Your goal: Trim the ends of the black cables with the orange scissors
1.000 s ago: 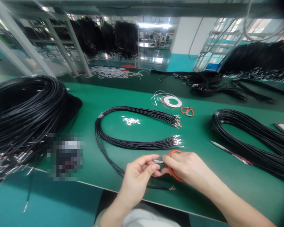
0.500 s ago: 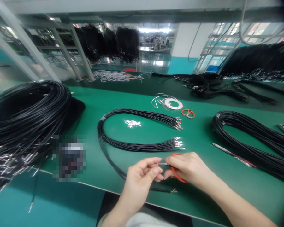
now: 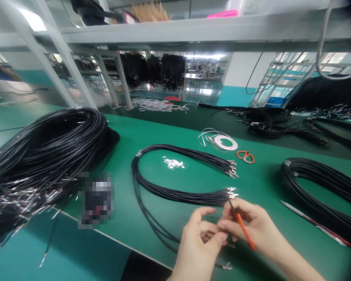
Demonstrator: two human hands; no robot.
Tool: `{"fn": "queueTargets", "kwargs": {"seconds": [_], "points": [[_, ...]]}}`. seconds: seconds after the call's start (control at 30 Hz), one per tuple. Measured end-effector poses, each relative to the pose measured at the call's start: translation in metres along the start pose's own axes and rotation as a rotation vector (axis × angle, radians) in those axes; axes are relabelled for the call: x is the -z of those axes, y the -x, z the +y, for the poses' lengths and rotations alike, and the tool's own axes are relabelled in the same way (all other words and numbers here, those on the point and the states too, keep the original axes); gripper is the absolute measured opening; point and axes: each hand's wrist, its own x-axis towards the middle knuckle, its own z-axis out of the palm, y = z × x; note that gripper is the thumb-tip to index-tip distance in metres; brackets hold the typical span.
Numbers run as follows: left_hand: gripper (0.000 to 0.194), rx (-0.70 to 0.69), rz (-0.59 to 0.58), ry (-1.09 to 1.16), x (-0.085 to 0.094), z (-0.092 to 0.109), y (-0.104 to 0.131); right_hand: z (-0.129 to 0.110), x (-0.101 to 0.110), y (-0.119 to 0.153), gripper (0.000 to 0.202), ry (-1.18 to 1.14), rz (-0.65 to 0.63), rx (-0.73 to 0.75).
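Note:
My right hand [image 3: 253, 222] holds scissors [image 3: 243, 228] with an orange handle, the blades pointing up and away from me. Its fingertips meet those of my left hand [image 3: 203, 236], which pinches a black cable close to its end. Part of that cable is hidden by my fingers. Beside my left hand, another cable end [image 3: 224, 267] with bare wires lies near the table edge. Just beyond my hands curves a bundle of black cables [image 3: 175, 194], both sets of stripped ends facing right. White scraps [image 3: 174, 162] lie within its curve.
A large coil of black cables [image 3: 61, 136] is at the left, another bundle [image 3: 312, 175] at the right with a pen [image 3: 307, 218] beside it. A white tape roll [image 3: 226, 143] and second orange-handled scissors [image 3: 245, 157] lie farther back. A shelf [image 3: 193, 33] crosses overhead.
My view has tilted up and shifted left. My right hand has turned the scissors from pointing at my left fingers to pointing upward, and its fingertips have come to the cable end.

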Motion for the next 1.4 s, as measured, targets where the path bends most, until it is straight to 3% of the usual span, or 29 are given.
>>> {"fn": "queueTargets", "kwargs": {"seconds": [0.1,0.2,0.27,0.33,0.57,0.67,0.73,0.8,0.87,0.9,0.97,1.07,1.27,1.33,1.4], "points": [[0.028,-0.132,-0.020,-0.250,0.005,0.000,0.002,-0.003,0.009,-0.002,0.020,0.196,0.033,0.088],[0.016,-0.338,-0.079,-0.691,0.013,-0.001,0.005,0.003,0.024,-0.009,0.022,0.219,0.196,0.053],[0.019,-0.427,-0.152,-0.918,0.017,-0.005,0.007,0.008,0.033,-0.013,0.026,0.191,0.327,-0.001],[0.023,-0.498,-0.234,-1.041,0.020,-0.011,0.009,0.010,0.040,-0.017,0.027,0.233,0.373,-0.010],[0.027,-0.711,-0.429,-1.231,0.025,-0.035,0.010,0.019,0.048,-0.022,0.021,0.671,0.177,-0.050],[0.021,-0.685,-0.540,-1.169,0.033,-0.026,0.005,0.019,0.054,-0.021,0.016,0.642,0.104,-0.070],[0.037,-0.629,-0.620,-1.035,0.038,-0.006,-0.002,0.013,0.057,-0.019,0.012,0.490,0.090,-0.075],[0.058,-0.569,-0.523,-0.900,0.039,0.023,-0.014,0.003,0.057,-0.016,0.013,0.305,0.115,-0.052],[0.045,-0.575,-0.339,-0.814,0.034,0.049,-0.030,-0.008,0.055,-0.013,0.018,0.142,0.150,-0.014],[0.044,-0.568,-0.326,-0.770,0.029,0.059,-0.038,-0.012,0.053,-0.012,0.019,0.079,0.170,0.009],[0.039,-0.475,-0.434,-0.665,0.018,0.070,-0.053,-0.020,0.049,-0.010,0.022,-0.003,0.209,0.046],[0.030,-0.317,-0.507,-0.531,0.006,0.067,-0.067,-0.026,0.050,-0.008,0.022,-0.053,0.207,0.061],[0.019,-0.189,-0.421,-0.260,0.006,0.044,-0.075,-0.020,0.050,-0.001,0.030,0.146,0.026,0.012],[0.019,-0.184,-0.422,-0.235,0.006,0.042,-0.075,-0.012,0.040,0.001,0.031,0.153,0.079,0.008],[0.019,-0.187,-0.426,-0.226,0.004,0.043,-0.074,-0.004,0.027,0.002,0.029,0.061,0.216,-0.003]]}}
